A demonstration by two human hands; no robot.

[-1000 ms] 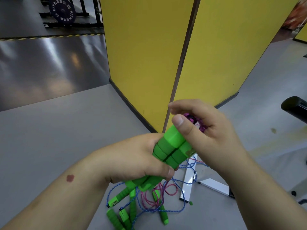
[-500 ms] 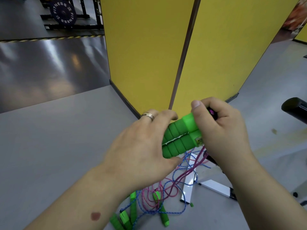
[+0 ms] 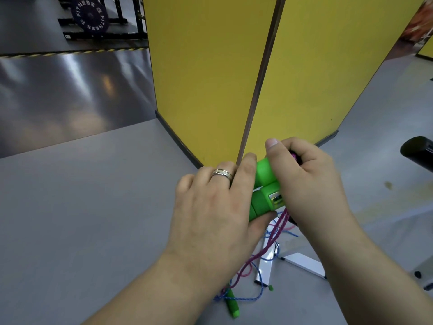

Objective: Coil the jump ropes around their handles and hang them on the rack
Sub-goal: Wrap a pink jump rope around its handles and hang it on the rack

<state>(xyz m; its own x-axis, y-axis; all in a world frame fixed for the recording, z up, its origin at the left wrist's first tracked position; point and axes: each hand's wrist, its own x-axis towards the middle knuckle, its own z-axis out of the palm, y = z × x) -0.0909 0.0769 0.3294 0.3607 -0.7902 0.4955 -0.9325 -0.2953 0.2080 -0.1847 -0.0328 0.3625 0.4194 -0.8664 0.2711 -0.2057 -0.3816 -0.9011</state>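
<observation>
We count two hands: the left hand (image 3: 210, 207) and the right hand (image 3: 307, 184). Between them sit two green handles (image 3: 263, 191), pressed side by side. Below the hands we see one more green handle (image 3: 232, 303) on the floor. Two cords hang under the right hand: one pink cord (image 3: 278, 228) and one blue cord (image 3: 246, 297). One ring (image 3: 222, 174) shows on the left hand. Above the hands stand two yellow panels (image 3: 206, 78).

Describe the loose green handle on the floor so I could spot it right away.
Start at the yellow wall and drop past the two hands to the grey floor near the bottom of the picture. The green handle lies there among blue rope. Unlike the pair of green handles the hands grip, nothing holds it.
</observation>
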